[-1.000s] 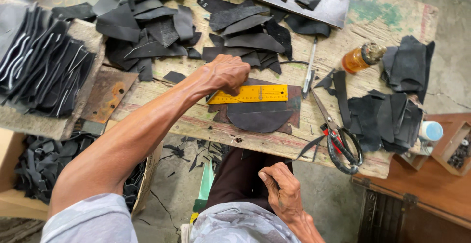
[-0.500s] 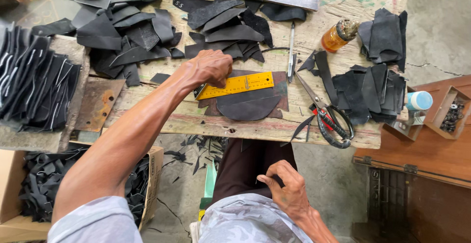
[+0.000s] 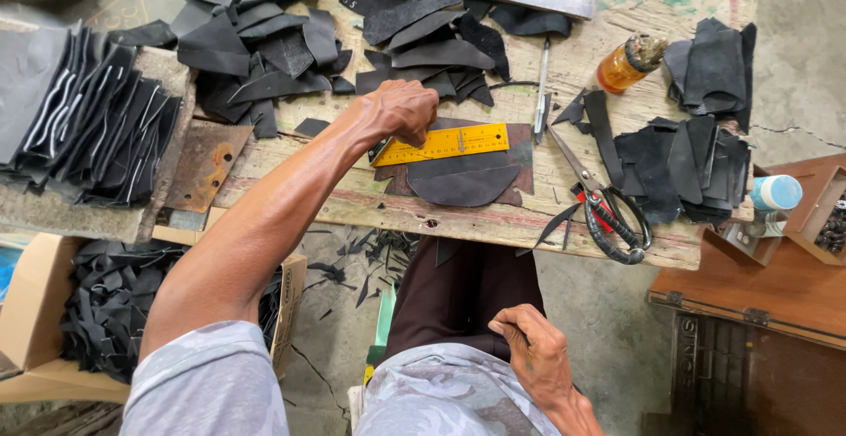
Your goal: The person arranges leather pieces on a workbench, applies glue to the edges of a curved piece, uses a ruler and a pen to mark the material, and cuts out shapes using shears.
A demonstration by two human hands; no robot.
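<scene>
On the rough wooden worktop (image 3: pixel 617 225), the left hand (image 3: pixel 401 110) presses its closed fingers on the near end of a flat yellow metal ruler (image 3: pixel 449 143), which lies across a curved dark leather piece (image 3: pixel 463 182). Right of the ruler lie black-handled scissors (image 3: pixel 608 216). Below the worktop, the right hand (image 3: pixel 536 352) rests at the lap, curled; whether its grip holds anything cannot be told.

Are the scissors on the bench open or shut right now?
Open: the scissors lie flat on the wooden bench, blades spread apart in a narrow V.

A ruler (image 3: pixel 449 144) lies on a leather piece (image 3: pixel 463 182); scissors (image 3: pixel 608 211) lie to their right.
</scene>
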